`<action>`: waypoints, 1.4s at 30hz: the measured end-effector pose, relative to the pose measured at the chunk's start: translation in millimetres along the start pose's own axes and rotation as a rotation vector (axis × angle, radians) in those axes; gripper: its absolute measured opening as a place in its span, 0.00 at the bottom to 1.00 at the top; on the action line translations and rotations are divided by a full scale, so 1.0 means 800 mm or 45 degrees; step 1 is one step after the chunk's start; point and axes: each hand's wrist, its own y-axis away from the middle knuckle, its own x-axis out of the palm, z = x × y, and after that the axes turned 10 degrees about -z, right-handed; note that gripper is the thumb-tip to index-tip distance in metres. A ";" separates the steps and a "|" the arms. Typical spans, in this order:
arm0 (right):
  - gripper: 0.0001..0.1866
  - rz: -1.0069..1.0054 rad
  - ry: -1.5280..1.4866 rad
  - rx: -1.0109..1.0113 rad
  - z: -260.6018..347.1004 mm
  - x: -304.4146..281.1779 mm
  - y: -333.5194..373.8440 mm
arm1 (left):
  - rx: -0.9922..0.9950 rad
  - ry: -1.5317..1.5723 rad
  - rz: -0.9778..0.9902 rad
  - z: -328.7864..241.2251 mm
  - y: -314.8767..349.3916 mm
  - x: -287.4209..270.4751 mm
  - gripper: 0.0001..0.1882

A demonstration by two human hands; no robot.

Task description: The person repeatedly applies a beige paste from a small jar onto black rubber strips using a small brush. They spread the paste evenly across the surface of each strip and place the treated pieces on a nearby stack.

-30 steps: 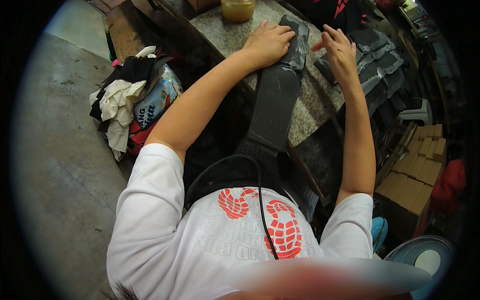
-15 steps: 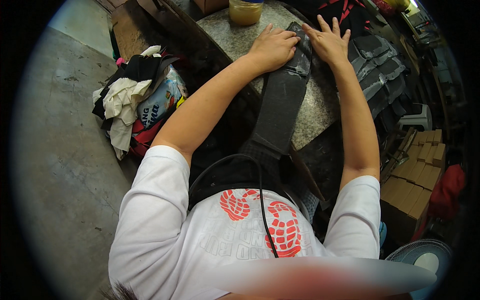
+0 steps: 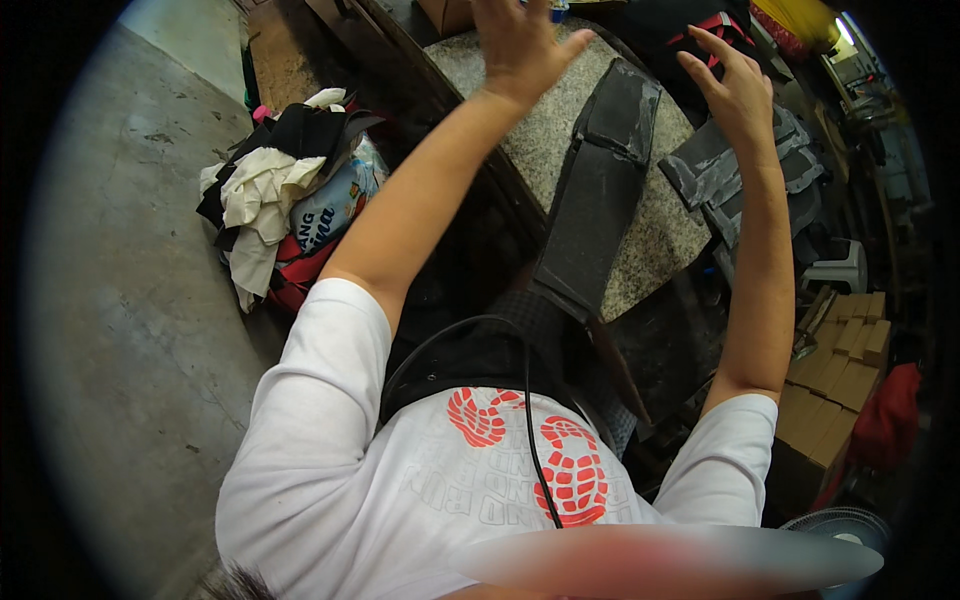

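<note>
A long black panel (image 3: 595,210) lies flat on the speckled stone tabletop (image 3: 655,265). A second black piece (image 3: 622,110) rests over its far end, with a greyish smear along one side. My left hand (image 3: 520,55) is raised off the panel at the far side, thumb stretched out and fingers apart, slightly blurred and cut by the upper edge. Just behind it shows part of a jar's blue lid (image 3: 558,10). My right hand (image 3: 738,95) hovers with fingers parted and bent, holding nothing, near black pieces (image 3: 715,165) streaked with grey.
A bag (image 3: 340,205) heaped with cream and black cloth scraps stands left of the table. Stacked brown boxes (image 3: 835,375), a white plastic stool (image 3: 838,268) and a fan (image 3: 840,525) are at the right. Red and black material (image 3: 722,30) lies at the far right.
Both hands have come off the black panel. My left hand moved up and away toward the jar; my right hand moved right, over toward the streaked black pieces.
</note>
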 end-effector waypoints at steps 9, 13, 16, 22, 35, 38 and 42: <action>0.32 0.369 0.006 -0.273 0.105 0.040 -0.038 | -0.967 0.610 0.336 0.053 0.004 0.010 0.31; 0.35 0.549 0.116 -0.175 0.152 0.072 -0.063 | -1.031 0.834 0.247 0.058 0.008 0.019 0.24; 0.38 0.651 0.184 -0.090 0.169 0.086 -0.084 | -1.016 0.857 0.233 0.063 0.008 0.026 0.24; 0.32 0.532 -0.040 -0.021 0.150 0.040 -0.082 | -1.147 1.029 0.277 0.070 0.012 0.027 0.26; 0.26 -0.148 -0.759 0.024 0.035 -0.092 0.087 | 0.036 0.506 0.958 -0.024 0.014 -0.096 0.25; 0.26 -0.075 -0.656 0.046 0.054 -0.045 0.139 | 0.115 0.475 1.331 -0.060 0.038 -0.120 0.31; 0.32 0.128 -0.043 0.048 0.102 -0.012 0.180 | 0.114 0.399 1.296 -0.063 0.047 -0.118 0.34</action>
